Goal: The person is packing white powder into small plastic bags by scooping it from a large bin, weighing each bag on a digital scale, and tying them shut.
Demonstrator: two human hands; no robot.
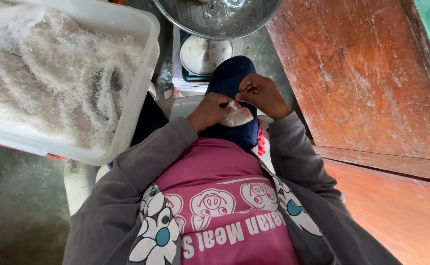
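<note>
Nearest the camera, at the bottom centre of the frame, you see your own pink printed shirt (224, 196) under a grey jacket (126, 196) with flower patches. You are seated on a white plastic chair (77, 181), whose edge shows at lower left.

Just above the shirt, in the middle of the frame, your two hands meet over your dark blue lap (234, 78). Your left hand (210, 110) is closed around one side of a small clear plastic bag (235, 114) holding something pale. Your right hand (261, 93) has its fingertips pinched narrow on the bag's top edge. The bag rests between both hands, against your lap.

To the left, filling the upper left of the frame, a large white plastic tub (136, 98) holds a heap of white grains (48, 73) under a loose clear plastic liner.

Beyond your knees, at top centre, a dial weighing scale (205, 54) sits on the floor, with a round metal bowl (220, 17) above it, its rim running out of the top of the frame.

The floor (18, 196) is bare grey concrete, dark and stained, seen at lower left and around the scale. On the right side, a worn reddish-brown wooden surface (367, 73) slopes down the frame, its finish scuffed pale in patches, with a brighter orange-brown board (401, 211) below it.
</note>
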